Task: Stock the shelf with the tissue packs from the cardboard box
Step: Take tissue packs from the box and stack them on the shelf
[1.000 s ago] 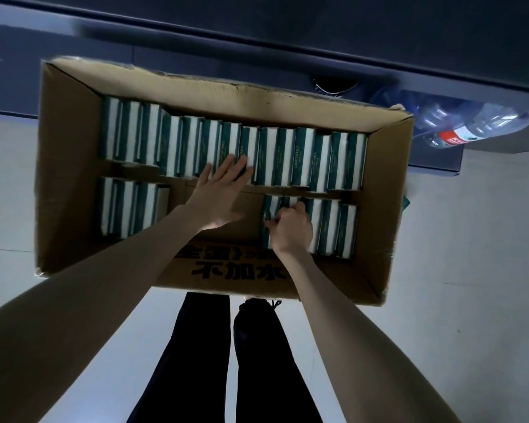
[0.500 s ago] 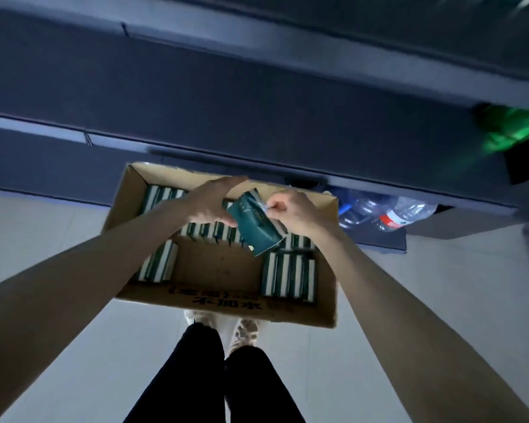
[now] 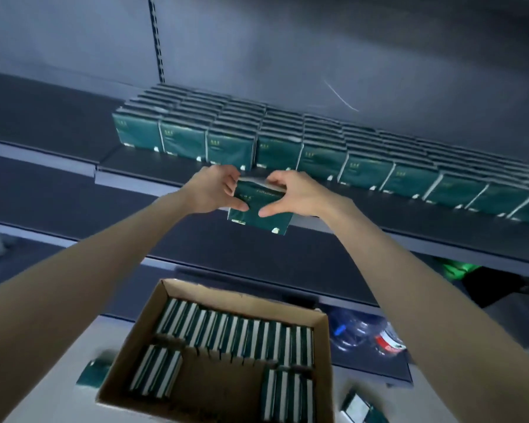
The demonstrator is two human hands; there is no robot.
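A dark green tissue pack (image 3: 258, 213) is held up in front of the shelf edge (image 3: 153, 178). My left hand (image 3: 216, 189) grips its left side and my right hand (image 3: 290, 193) grips its right side, thumbs on the front face. Behind them the shelf carries long rows of the same green packs (image 3: 318, 148). Below on the floor stands the open cardboard box (image 3: 126, 355), with several packs (image 3: 235, 334) upright along its back and at both front sides.
A loose green pack (image 3: 93, 374) lies on the floor left of the box and another pack (image 3: 359, 407) right of it. Plastic bottles (image 3: 367, 334) lie under the lowest shelf at right. The shelf left of the rows is bare.
Both hands have risen from the box up to shelf height with the pack between them. My view has tilted up, so the stocked shelf now shows.
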